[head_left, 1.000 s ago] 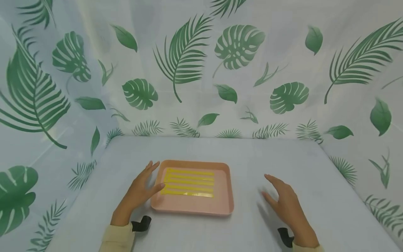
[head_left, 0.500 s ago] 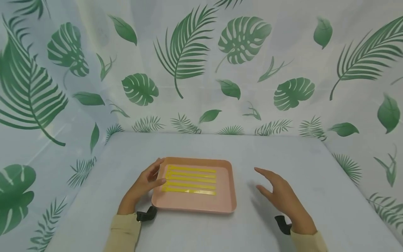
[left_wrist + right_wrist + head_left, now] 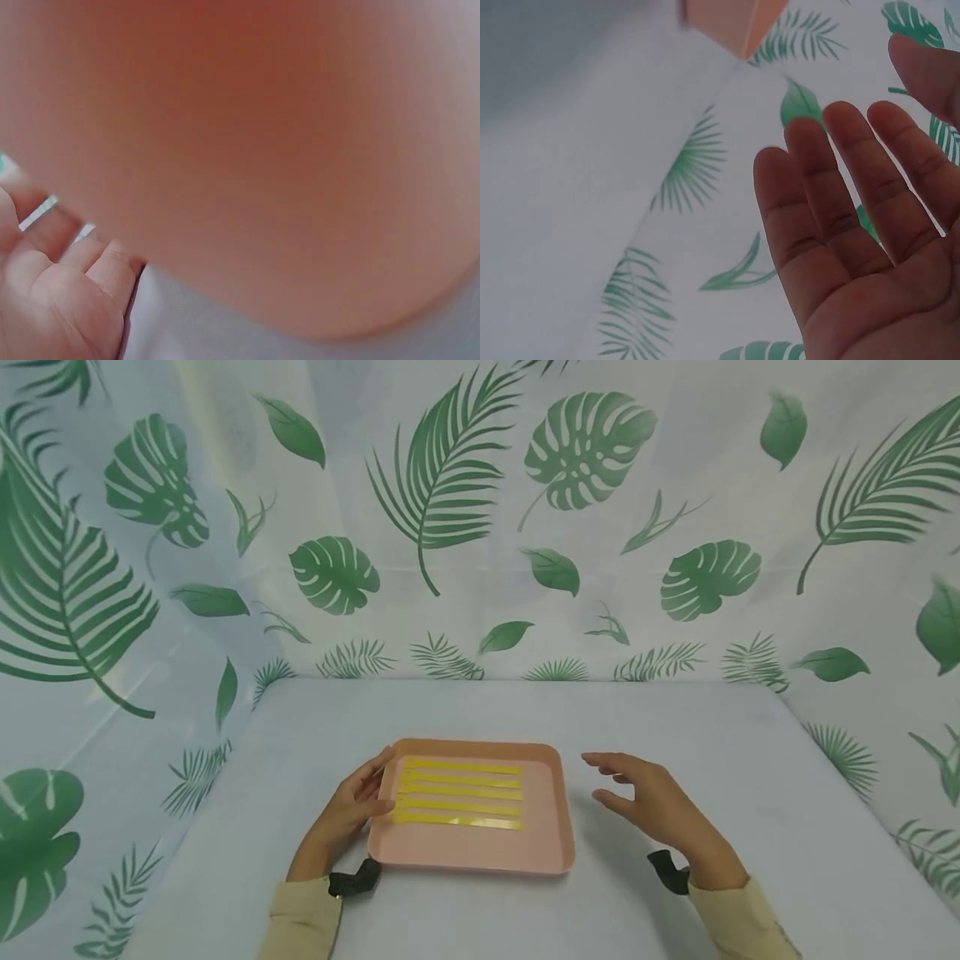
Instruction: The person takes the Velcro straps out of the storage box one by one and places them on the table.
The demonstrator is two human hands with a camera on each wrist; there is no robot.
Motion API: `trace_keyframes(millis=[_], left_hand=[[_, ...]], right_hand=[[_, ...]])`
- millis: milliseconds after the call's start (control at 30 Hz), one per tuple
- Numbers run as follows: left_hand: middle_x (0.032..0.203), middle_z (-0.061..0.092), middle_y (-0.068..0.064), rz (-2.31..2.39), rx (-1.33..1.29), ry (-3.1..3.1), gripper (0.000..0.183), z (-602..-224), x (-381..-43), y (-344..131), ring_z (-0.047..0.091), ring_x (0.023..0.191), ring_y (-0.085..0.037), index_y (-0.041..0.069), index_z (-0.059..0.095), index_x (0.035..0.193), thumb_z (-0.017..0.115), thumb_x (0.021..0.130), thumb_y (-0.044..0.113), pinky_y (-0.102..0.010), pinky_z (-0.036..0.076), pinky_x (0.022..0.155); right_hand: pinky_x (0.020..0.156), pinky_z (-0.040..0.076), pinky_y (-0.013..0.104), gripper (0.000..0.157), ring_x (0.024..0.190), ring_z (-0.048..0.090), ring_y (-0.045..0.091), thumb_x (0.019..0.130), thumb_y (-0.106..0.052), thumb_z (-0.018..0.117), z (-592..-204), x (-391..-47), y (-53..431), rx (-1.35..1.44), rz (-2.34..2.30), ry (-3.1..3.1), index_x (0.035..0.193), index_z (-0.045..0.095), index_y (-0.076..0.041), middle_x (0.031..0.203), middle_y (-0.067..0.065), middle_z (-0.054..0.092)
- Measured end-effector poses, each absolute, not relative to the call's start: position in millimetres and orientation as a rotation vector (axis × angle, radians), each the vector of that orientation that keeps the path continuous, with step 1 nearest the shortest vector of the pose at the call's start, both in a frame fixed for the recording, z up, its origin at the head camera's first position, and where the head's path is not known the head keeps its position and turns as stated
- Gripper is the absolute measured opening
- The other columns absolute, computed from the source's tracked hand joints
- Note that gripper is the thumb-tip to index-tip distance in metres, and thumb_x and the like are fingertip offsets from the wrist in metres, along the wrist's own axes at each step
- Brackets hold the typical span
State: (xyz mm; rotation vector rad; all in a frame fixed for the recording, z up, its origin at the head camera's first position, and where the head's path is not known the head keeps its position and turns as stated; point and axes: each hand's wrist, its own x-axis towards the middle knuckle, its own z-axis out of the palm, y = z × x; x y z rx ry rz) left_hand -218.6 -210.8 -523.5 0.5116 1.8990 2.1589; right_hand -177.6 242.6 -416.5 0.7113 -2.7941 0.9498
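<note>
Leafy cloth walls [image 3: 465,610] round a white table [image 3: 675,718], a pink tray [image 3: 543,806] on it between two hands.
Left hand [image 3: 343,814] grips the tray's left rim, thumb over it; right hand [image 3: 660,797], thumb and fingers apart, stands near the right end, touching nothing. Probably light, stiff, smooth: best held by both short rims, level, as the yellow strips [image 3: 465,792] might slide.

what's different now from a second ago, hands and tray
The left hand has closed in on the left side of the tray; whether it grips firmly is hard to tell. The right hand has moved left, toward the tray, but is still apart from it. The yellow strips still lie in the tray in the same arrangement. The view itself shifted slightly.
</note>
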Motion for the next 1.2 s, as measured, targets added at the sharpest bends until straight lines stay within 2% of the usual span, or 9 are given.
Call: trace_keyframes(millis=[233, 667, 867, 1033, 1200], left_hand=[[0.178, 0.002, -0.029, 2.201, 0.421, 1.869, 0.096, -521, -217, -209, 0.003, 0.163, -0.047, -0.018, 0.017, 0.164, 0.067, 0.082, -0.015, -0.011, 0.030, 0.119], [0.178, 0.000, -0.028, 2.221, 0.410, 1.791, 0.096, -520, -219, -212, 0.002, 0.164, -0.046, -0.017, 0.016, 0.165, 0.066, 0.083, -0.016, -0.013, 0.031, 0.120], [0.178, 0.002, -0.027, 2.216, 0.400, 1.786, 0.096, -522, -219, -213, 0.004, 0.164, -0.045, -0.015, 0.017, 0.166, 0.066, 0.083, -0.015, -0.015, 0.030, 0.121], [0.178, 0.002, -0.028, 2.214, 0.427, 1.785, 0.097, -521, -219, -214, 0.004, 0.164, -0.046, -0.014, 0.017, 0.166, 0.065, 0.082, -0.014, -0.015, 0.031, 0.121], [0.178, 0.003, -0.029, 2.218, 0.447, 1.772, 0.098, -521, -220, -215, 0.005, 0.164, -0.047, -0.014, 0.016, 0.166, 0.065, 0.082, -0.013, -0.013, 0.033, 0.119]], right_hand=[[0.093, 0.064, 0.047, 0.045, 0.109, 0.074, 0.036, 0.093, 0.002, 0.080, -404, -194, 227, 0.849, 1.053, -2.801, 0.137, 0.070, 0.001, 0.134, 0.017, 0.073], [0.092, 0.062, 0.027, 0.033, 0.112, 0.072, 0.040, 0.096, 0.004, 0.075, -406, -235, 197, 0.932, 1.434, -2.845, 0.129, 0.072, 0.007, 0.129, 0.029, 0.071], [0.091, 0.064, 0.033, 0.032, 0.107, 0.074, 0.033, 0.096, 0.004, 0.075, -409, -246, 178, 1.007, 1.489, -2.885, 0.126, 0.072, 0.011, 0.126, 0.027, 0.073], [0.096, 0.063, 0.042, 0.030, 0.108, 0.074, 0.031, 0.097, 0.000, 0.075, -413, -251, 160, 1.066, 1.515, -2.946, 0.126, 0.073, 0.007, 0.124, 0.026, 0.074], [0.093, 0.063, 0.037, 0.030, 0.105, 0.075, 0.033, 0.095, 0.003, 0.076, -419, -257, 145, 1.170, 1.562, -2.946, 0.124, 0.072, 0.011, 0.119, 0.030, 0.074]])
